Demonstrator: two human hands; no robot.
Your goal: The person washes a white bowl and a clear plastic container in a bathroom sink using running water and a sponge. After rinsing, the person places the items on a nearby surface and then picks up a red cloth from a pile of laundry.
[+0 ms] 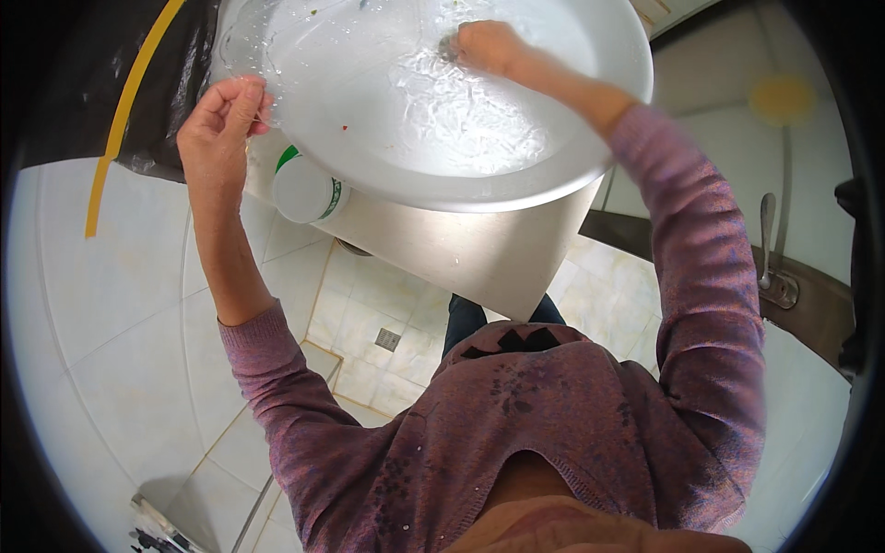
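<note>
A wide white basin (484,195) of water stands before me, its far side cut off by the top of the view. At its left rim, my left hand (225,117) pinches a clear, wet plastic sheet or bag (243,48) between thumb and fingers. My right hand (487,47) reaches over the right rim into the basin, fingers closed around a small greyish thing (449,47), possibly a scrubbing pad; most of it is hidden. Ripples spread through the water below that hand. A tiny red scrap (345,128) lies in the basin.
Below the basin's left rim is a white tub with green markings (304,190). Beneath the basin a pale tabletop (456,249) juts towards me. Black plastic sheeting (166,83) with a yellow strip (128,104) hangs at left. A door handle (767,242) is at right, a floor drain (387,339) below.
</note>
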